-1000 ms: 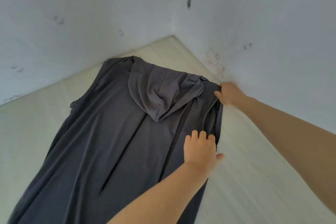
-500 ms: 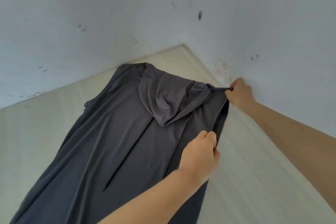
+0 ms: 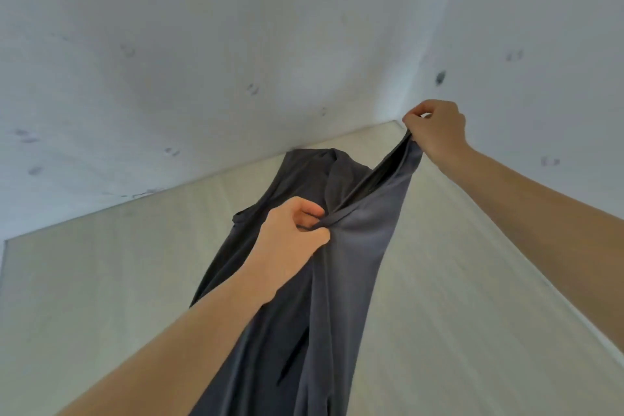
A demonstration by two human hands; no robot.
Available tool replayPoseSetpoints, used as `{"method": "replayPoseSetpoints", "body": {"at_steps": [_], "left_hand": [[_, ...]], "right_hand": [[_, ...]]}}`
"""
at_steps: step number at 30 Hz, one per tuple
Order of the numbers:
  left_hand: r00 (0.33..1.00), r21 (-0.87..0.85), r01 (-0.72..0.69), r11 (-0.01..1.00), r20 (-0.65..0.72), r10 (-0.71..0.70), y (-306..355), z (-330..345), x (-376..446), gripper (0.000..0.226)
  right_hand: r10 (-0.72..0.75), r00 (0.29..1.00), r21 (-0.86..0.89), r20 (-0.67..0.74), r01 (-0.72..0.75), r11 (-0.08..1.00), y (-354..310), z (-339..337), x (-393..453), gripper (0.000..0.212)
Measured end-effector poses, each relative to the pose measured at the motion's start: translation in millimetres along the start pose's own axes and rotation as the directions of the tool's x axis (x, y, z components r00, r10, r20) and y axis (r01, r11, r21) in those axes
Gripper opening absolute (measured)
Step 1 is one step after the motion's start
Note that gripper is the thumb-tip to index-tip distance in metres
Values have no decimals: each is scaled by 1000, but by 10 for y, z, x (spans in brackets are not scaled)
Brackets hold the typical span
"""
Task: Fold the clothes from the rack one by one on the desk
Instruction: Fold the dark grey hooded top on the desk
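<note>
garment (image 3: 354, 263): thin dark grey, soft, light, drapes; near part on worktop (image 3: 456, 314), right edge lifted
left hand (image 3: 290, 240): pinches the edge mid-body
right hand (image 3: 435, 132): pinches the shoulder corner, raised
grip: seams, edges; likely slides, wrinkles

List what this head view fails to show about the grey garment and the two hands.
- Grey garment hem: cut off by the bottom edge.
- Hood: largely hidden behind the lifted right side.
- Left hand fingertips: buried in the fabric.
- Right hand pinch: covered by its own knuckles.
</note>
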State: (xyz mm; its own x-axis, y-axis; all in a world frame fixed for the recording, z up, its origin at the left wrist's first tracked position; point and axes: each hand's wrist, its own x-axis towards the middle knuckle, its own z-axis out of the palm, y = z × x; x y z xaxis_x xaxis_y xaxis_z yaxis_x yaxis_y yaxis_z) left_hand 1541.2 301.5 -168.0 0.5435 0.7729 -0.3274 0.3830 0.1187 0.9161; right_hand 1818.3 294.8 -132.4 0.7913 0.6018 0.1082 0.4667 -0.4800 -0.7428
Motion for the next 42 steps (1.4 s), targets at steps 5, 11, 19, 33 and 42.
{"method": "replayPoseSetpoints", "body": {"at_steps": [5,11,19,33,42], "left_hand": [[976,-178,204,963,-42,-215,-236,-684,282,20],[947,-169,281,945,-111,-301,-725,-1135,630,7],[942,-13,285,958,-181,-283,-1248,-1136,967,6],[967,130,149,980,-224,-117,-1394,-927,267,43],[951,293,229,928,-272,-149,-1634,-572,-994,38]], "right_hand": [[-5,999,-2,50,5,1000,-509,621,47,14],[3,987,-177,161,26,984,-654,1545,70,19],[62,976,-242,209,-10,970,-403,2356,159,16],[-331,674,-214,661,591,778,-369,2060,-812,34],[-407,225,-9,885,883,470,-175,1673,-2041,42]]}}
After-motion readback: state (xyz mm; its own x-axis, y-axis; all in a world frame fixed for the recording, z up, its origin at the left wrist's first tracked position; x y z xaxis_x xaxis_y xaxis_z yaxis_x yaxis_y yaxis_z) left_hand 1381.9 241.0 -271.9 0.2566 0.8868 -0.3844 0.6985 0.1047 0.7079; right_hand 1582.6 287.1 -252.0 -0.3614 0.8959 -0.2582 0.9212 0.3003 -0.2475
